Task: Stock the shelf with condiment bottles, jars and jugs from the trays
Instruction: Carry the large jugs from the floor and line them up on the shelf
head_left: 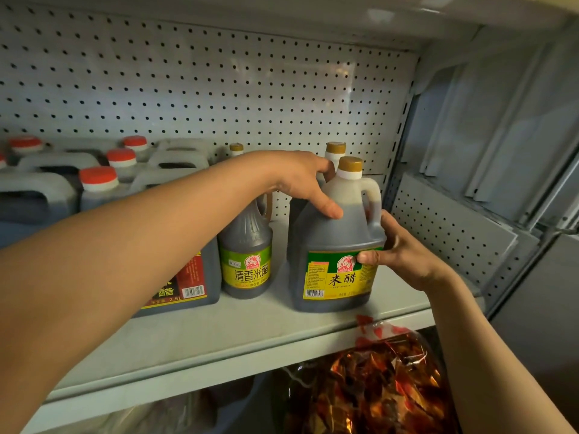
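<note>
Your left hand [300, 180] and right hand [398, 252] gripped the gold-capped dark plastic vinegar jug [336, 242]; a smaller green-labelled dark bottle [247, 261] stood at nine o'clock, another gold-capped jug [334, 151] half hidden behind.

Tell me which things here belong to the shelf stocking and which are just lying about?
Part of the job:
- rice vinegar jug, held by left hand and right hand
- smaller rice vinegar bottle
- red-capped jugs
- shelf

Just there:
- red crinkly bag on the shelf below
- pegboard back panel
</note>
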`<state>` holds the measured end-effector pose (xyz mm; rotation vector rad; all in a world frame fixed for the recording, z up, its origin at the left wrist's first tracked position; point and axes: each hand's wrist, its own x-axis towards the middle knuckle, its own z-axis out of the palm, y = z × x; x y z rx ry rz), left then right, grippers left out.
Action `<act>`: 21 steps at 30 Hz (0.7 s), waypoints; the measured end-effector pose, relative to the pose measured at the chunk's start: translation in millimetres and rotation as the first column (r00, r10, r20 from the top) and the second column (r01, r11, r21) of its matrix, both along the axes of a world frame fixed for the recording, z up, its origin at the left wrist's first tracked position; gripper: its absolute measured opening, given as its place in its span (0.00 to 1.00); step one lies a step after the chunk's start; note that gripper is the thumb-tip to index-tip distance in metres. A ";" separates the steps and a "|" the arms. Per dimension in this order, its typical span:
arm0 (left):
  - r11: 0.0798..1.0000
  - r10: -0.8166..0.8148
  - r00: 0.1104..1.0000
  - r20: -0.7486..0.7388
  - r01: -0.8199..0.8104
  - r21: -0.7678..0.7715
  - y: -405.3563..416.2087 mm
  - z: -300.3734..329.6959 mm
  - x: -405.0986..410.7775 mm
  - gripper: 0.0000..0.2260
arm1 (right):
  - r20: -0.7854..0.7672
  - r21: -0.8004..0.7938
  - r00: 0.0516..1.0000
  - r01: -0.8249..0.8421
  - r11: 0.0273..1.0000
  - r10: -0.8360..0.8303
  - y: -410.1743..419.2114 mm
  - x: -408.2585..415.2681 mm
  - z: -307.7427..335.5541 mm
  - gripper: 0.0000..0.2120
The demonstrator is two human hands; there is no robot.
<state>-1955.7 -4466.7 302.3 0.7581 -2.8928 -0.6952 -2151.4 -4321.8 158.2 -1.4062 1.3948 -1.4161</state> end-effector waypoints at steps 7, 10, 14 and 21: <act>0.999 -0.001 1.000 -0.002 0.001 -0.036 -9.1 0.3 0.8 0.32 | 0.043 0.002 0.999 -0.015 1.000 0.015 -7.2 1.6 2.6 0.38; 0.998 0.008 1.000 -0.007 -0.008 -0.068 -13.0 2.5 2.8 0.31 | 0.068 0.008 0.997 -0.029 1.000 0.028 -12.6 1.9 4.5 0.39; 0.996 -0.002 1.000 0.011 0.003 -0.088 -18.2 3.6 3.6 0.32 | 0.090 0.017 0.996 -0.028 0.999 0.026 -19.4 8.3 1.7 0.47; 0.996 0.007 1.000 -0.011 -0.008 -0.087 -27.1 -1.7 9.5 0.31 | 0.100 0.016 0.994 -0.052 0.998 0.050 -32.8 15.2 3.7 0.46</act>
